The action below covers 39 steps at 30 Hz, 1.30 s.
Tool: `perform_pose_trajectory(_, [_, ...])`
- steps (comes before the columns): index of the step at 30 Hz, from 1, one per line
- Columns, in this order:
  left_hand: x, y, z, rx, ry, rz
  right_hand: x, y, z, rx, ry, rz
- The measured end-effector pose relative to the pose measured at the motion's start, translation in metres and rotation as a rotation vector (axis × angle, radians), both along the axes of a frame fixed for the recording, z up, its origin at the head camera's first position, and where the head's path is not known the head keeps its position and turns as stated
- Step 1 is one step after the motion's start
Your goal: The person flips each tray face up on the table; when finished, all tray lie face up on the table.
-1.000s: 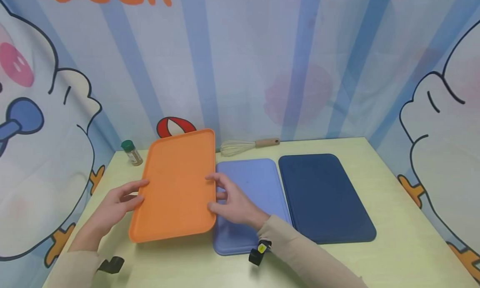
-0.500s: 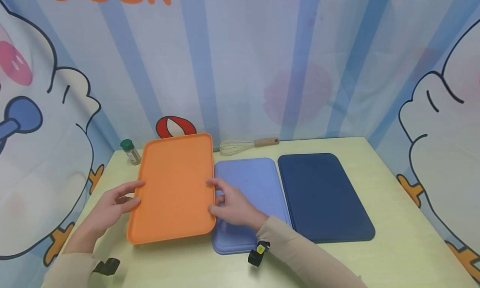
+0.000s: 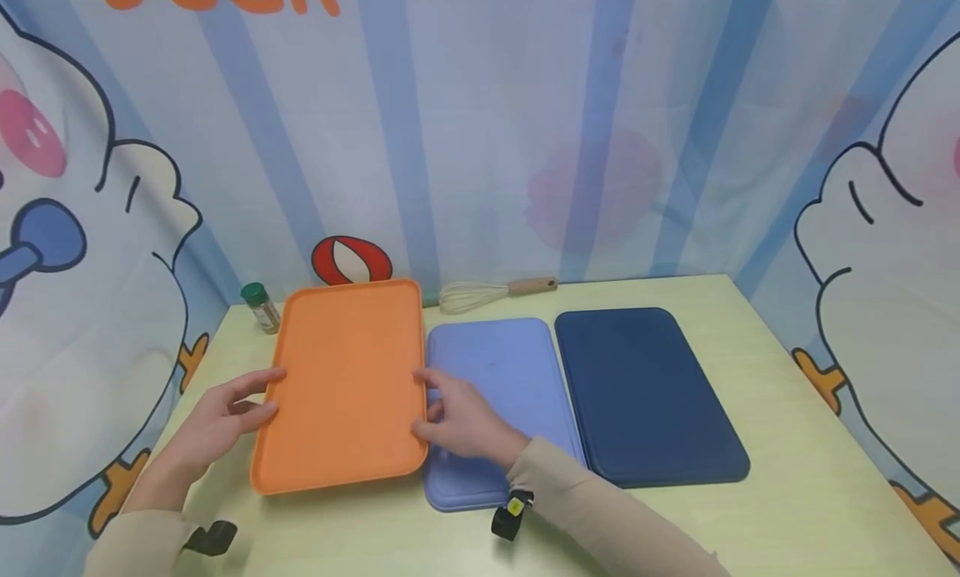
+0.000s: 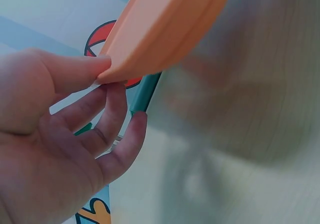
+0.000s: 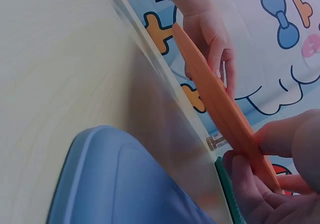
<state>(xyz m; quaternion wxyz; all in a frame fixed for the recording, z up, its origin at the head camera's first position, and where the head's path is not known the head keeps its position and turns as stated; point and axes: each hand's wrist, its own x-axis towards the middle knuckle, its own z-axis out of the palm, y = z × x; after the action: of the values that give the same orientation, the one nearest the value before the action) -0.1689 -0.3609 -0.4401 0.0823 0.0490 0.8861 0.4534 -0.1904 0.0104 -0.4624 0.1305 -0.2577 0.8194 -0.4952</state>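
An orange tray is held a little above the table, its shadow beneath it in the left wrist view. My left hand pinches its left edge, with the thumb on the upper face and curled fingers under the rim. At the opposite edge my right hand grips the tray, thumb on one side and fingers on the other in the right wrist view. Just under the right hand lies a light blue tray, partly covered by that hand. A dark blue tray lies flat to its right.
A green-capped spice jar stands at the back left. A whisk with a wooden handle lies along the back edge. Something green is mostly hidden behind the orange tray. A printed curtain hangs behind the table.
Both hands have lowered the orange tray and shifted it slightly left. Its far edge has dropped, and it looks less tilted. The blue trays, jar and whisk have stayed put.
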Motion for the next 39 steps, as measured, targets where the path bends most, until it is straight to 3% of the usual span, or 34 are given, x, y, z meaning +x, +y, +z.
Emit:
perform_pose_trajectory(23, [-0.001, -0.015, -0.021, 0.008, -0.089, -0.013, 0.006, -0.014, -0.008, 0.199, 0.015, 0.057])
perform_pose_trajectory(32, [-0.003, -0.015, -0.029, -0.042, -0.08, -0.026, 0.01, -0.019, -0.003, 0.306, 0.034, 0.089])
perform_pose_trajectory(39, [-0.004, -0.012, -0.031, -0.105, -0.033, -0.033, 0.01, -0.022, 0.002, 0.358, 0.077, 0.115])
